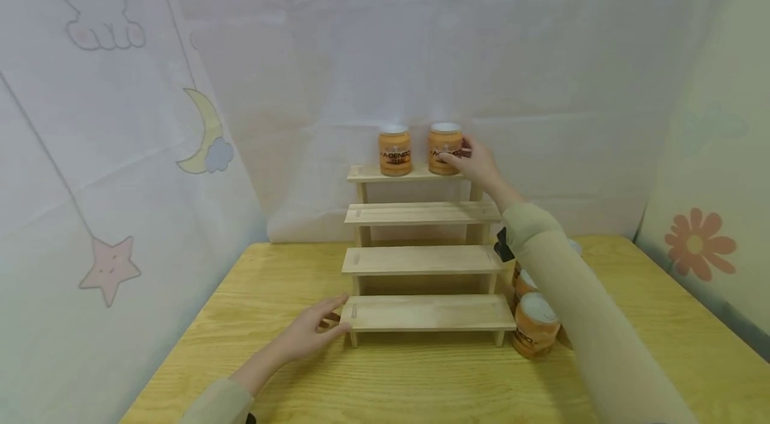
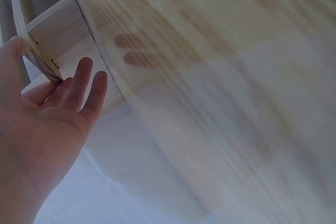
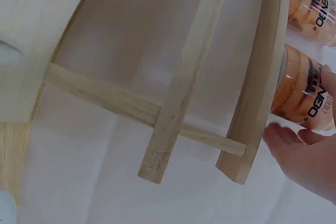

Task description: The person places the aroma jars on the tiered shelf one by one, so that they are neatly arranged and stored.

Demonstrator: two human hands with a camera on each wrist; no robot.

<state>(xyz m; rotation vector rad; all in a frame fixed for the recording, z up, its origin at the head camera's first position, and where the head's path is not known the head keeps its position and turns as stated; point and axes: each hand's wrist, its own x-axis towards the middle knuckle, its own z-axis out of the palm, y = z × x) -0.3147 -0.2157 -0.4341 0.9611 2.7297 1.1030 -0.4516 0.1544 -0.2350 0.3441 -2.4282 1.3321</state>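
A pale wooden four-step display shelf (image 1: 421,260) stands on the table. On its top step, my right hand (image 1: 478,163) grips an orange can (image 1: 444,145) with a white lid, thumb across the front and fingers round behind. The can's base is at the board in the right wrist view. Beside it, to the left, another orange can (image 1: 395,151) stands upright on the same step. My left hand (image 1: 307,332) holds the left end of the lowest step; the left wrist view has the thumb and the fingers (image 2: 81,80) on opposite sides of the board's end.
Several more orange cans (image 1: 535,330) stand on the yellow wood-grain table (image 1: 252,303) just right of the shelf, partly hidden by my right sleeve (image 1: 577,297). A pale cloth backdrop (image 1: 541,63) rises behind the shelf, with cloth walls at both sides.
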